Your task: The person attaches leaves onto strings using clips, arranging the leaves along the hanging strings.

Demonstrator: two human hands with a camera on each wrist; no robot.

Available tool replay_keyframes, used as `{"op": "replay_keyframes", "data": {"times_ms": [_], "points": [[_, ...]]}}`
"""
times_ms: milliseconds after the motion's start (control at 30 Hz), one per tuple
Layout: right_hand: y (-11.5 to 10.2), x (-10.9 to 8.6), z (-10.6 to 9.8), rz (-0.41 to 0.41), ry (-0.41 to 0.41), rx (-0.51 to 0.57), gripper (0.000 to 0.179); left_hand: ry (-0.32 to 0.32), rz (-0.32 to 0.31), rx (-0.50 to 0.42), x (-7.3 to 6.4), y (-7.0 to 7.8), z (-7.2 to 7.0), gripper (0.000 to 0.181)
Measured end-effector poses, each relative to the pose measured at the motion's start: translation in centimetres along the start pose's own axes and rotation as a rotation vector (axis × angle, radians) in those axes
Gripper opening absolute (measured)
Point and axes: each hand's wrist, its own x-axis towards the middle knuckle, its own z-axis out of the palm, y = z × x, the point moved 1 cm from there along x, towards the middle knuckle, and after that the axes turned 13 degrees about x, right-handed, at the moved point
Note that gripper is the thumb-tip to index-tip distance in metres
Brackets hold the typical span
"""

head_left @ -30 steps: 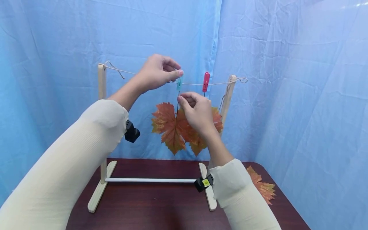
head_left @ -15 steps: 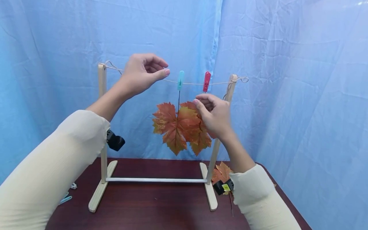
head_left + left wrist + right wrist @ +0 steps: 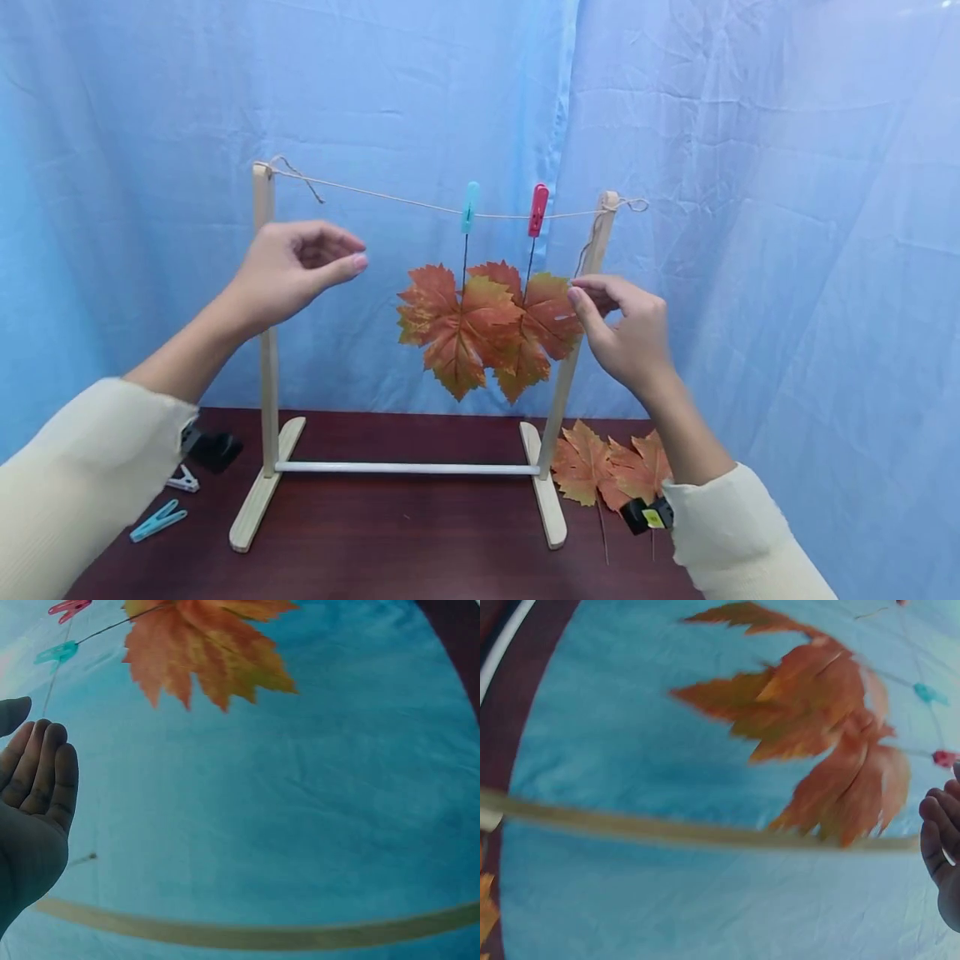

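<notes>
Two orange artificial maple leaves hang by their stems from a thin string. A light-blue clothespin holds the left leaf, and a red clothespin holds the right leaf. The left leaf partly overlaps the right one. My left hand is in the air beside the left post, fingers relaxed, holding nothing. Close to the right leaf's edge, in front of the right post, my right hand has loosely bent fingers with nothing visible in them. The right wrist view shows its fingers apart from the leaves.
The string spans two wooden posts, left and right, joined low by a white rod. Right of the stand, two more leaves lie on the dark red table. Light-blue and white clothespins lie left.
My left hand has left the light-blue clothespin, moving left and down. My right hand has left the stem, moving right and down. The left leaf stays hanging from the string.
</notes>
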Motion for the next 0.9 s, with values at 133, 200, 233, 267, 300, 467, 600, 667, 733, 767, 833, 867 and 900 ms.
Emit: {"op": "replay_keyframes", "data": {"times_ms": [133,200,233,267,300,467,600,667,733,767,833,867,900], "points": [[1.0,-1.9,-1.3,-0.034,-0.017,-0.062,0.010,-0.030,-0.080,-0.023,-3.2,-2.0,-0.1,0.026],[1.5,-2.9,-2.0,-0.036,-0.035,-0.085,0.010,-0.045,-0.100,-0.031,-4.6,-2.8,-0.2,0.026],[1.8,-3.5,-2.3,-0.037,-0.043,-0.097,0.011,-0.051,-0.108,-0.036,-5.2,-3.2,-0.2,0.026],[2.0,-4.0,-2.6,-0.038,-0.050,-0.104,0.011,-0.054,-0.112,-0.034,-5.8,-3.5,-0.3,0.025],[2.3,-4.6,-2.8,-0.037,-0.056,-0.107,0.012,-0.056,-0.113,-0.034,-6.4,-3.9,-0.3,0.024],[3.3,-7.5,-4.1,-0.003,-0.122,-0.139,0.014,-0.053,-0.146,-0.018,-9.0,-5.8,-0.3,0.020],[4.1,-10.0,-5.0,0.027,-0.206,-0.176,0.015,-0.051,-0.195,0.013,-11.2,-7.6,-0.4,0.020],[4.7,-11.2,-5.3,0.047,-0.246,-0.191,0.017,-0.052,-0.221,0.025,-12.3,-8.6,-0.3,0.021],[5.2,-12.6,-5.7,0.078,-0.282,-0.206,0.019,-0.053,-0.245,0.036,-13.3,-9.7,-0.2,0.023],[5.4,-13.2,-5.9,0.095,-0.300,-0.213,0.019,-0.058,-0.256,0.039,-13.8,-10.3,-0.1,0.023],[5.9,-14.6,-6.3,0.132,-0.336,-0.217,0.018,-0.067,-0.281,0.051,-14.7,-11.4,0.0,0.024],[6.2,-15.3,-6.5,0.154,-0.355,-0.215,0.017,-0.074,-0.291,0.056,-15.2,-12.0,0.1,0.023],[6.4,-16.0,-6.7,0.178,-0.373,-0.211,0.017,-0.080,-0.300,0.059,-15.6,-12.6,0.1,0.023]]}}
